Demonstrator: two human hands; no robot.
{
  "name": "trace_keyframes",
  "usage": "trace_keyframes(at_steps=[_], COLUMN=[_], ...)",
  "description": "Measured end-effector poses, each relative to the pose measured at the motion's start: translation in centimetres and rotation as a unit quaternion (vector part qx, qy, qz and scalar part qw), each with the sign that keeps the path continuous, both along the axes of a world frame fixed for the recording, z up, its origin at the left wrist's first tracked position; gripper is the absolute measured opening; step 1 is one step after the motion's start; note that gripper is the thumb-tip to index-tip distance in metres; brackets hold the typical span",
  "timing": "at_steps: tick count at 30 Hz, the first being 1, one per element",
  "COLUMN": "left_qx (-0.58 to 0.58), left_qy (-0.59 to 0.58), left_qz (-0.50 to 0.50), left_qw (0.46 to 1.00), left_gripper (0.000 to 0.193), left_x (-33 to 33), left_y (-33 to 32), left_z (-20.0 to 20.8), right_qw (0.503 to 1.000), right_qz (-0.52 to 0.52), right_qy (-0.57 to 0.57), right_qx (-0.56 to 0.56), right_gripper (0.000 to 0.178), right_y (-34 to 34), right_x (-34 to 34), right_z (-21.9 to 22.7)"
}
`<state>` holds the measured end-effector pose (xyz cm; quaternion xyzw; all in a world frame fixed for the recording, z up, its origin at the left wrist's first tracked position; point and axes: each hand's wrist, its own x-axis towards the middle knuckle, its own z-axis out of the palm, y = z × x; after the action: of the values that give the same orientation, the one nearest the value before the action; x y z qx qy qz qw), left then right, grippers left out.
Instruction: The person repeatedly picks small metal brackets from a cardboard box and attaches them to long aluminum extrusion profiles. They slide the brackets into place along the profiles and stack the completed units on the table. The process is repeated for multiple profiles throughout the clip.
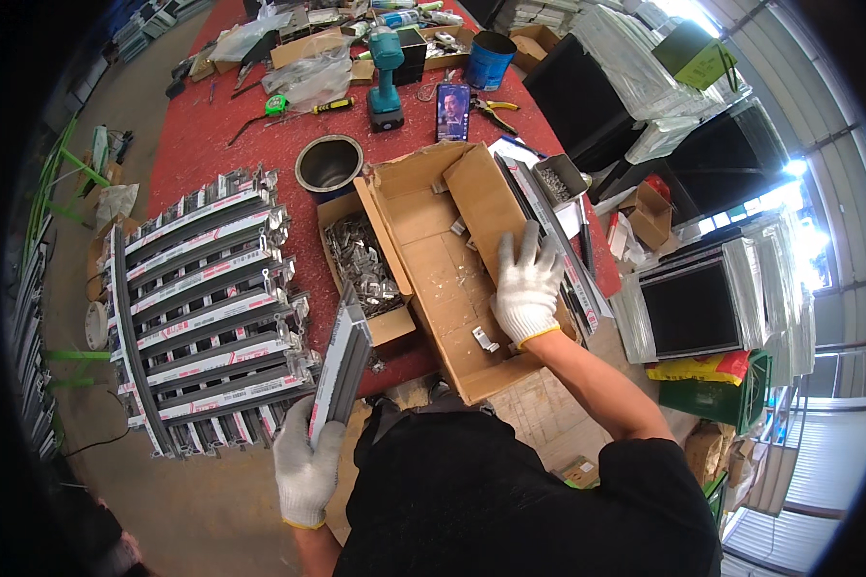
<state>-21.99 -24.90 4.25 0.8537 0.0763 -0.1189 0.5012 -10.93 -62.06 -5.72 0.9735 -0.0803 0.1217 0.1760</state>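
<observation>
My left hand (308,464), in a white knit glove, is closed round the lower end of a grey metal profile (342,361) with a printed film strip, held tilted upward. My gloved right hand (529,284) lies with fingers spread on the right side of an open cardboard box (423,226). A small metal bracket (484,338) and a few other small pieces lie on the box floor. Left of it, a smaller carton (387,325) holds many shiny metal fittings (361,255). A stack of similar profiles (207,317) lies crosswise on the left part of the table.
On the red table (197,144) stand a dark metal pot (328,165), a teal cordless drill (386,82), a phone (452,112), pliers (496,113) and a blue can (491,62). A tray of screws (558,181) sits at the right. Wrapped dark panels (693,303) stand beyond the table's right side.
</observation>
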Motion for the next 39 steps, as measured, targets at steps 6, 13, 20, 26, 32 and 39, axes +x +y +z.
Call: trace_keyframes(at_steps=[6,13,20,26,32,39], left_qx=[-0.002,-0.021,0.011,0.009,0.012,0.016], left_qy=[-0.002,0.012,-0.008,-0.005,-0.001,0.012], left_qz=[-0.03,-0.011,-0.038,-0.037,-0.032,-0.023], left_qw=[1.0,1.0,0.999,0.999,0.999,1.0], left_gripper=[0.057,0.059,0.055,0.052,0.055,0.057], left_x=[1.3,1.9,2.5,2.8,2.5,2.2], left_y=[-0.1,0.2,-0.8,-2.5,-3.4,-3.7], left_z=[-0.5,-1.1,-0.8,-0.5,-0.3,-0.7], right_qw=[0.961,0.68,0.864,0.916,0.92,0.89], right_qz=[-0.039,-0.111,-0.06,-0.103,-0.153,-0.091], right_qy=[0.129,0.063,-0.003,0.051,0.15,0.097], right_qx=[0.241,0.722,0.5,0.384,0.329,0.436], right_gripper=[0.085,0.056,0.061,0.056,0.069,0.054], right_y=[0.2,-13.1,-17.0,-13.2,-9.8,-9.7], right_x=[-0.1,0.2,-0.1,-0.3,0.7,0.1], right_z=[4.7,11.4,4.4,1.9,3.0,1.9])
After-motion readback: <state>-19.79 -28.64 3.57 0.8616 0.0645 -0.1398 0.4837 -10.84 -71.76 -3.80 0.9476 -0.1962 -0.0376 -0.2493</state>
